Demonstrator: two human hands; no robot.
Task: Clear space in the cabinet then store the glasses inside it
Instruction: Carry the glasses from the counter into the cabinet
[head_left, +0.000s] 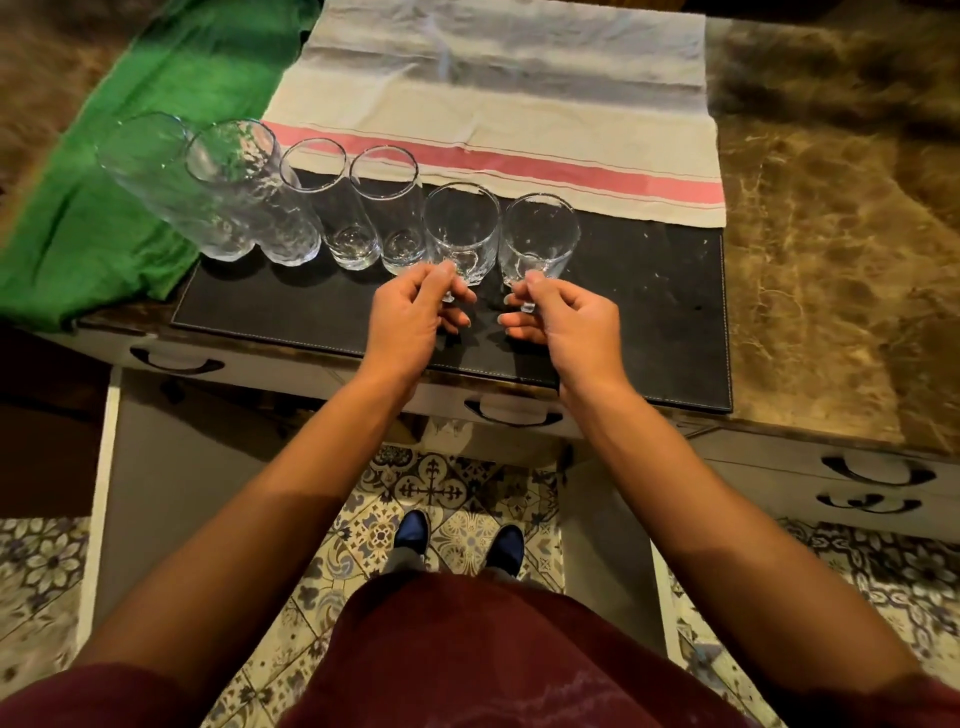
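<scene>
Bottom of frame is my red shirt, arms reaching up to centre. Left hand (415, 306) pinches one stemmed glass (460, 231), right hand (566, 317) pinches another (540, 236) — both on the black mat (649, 312). Four taller glasses (291, 202) line up toward upper left.

Single head-worn wide-angle view, looking steeply down, close over the countertop (810, 270), floor below

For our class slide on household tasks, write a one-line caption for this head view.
Left hand and right hand each grip a stemmed glass from a row of six on a black mat.
</scene>
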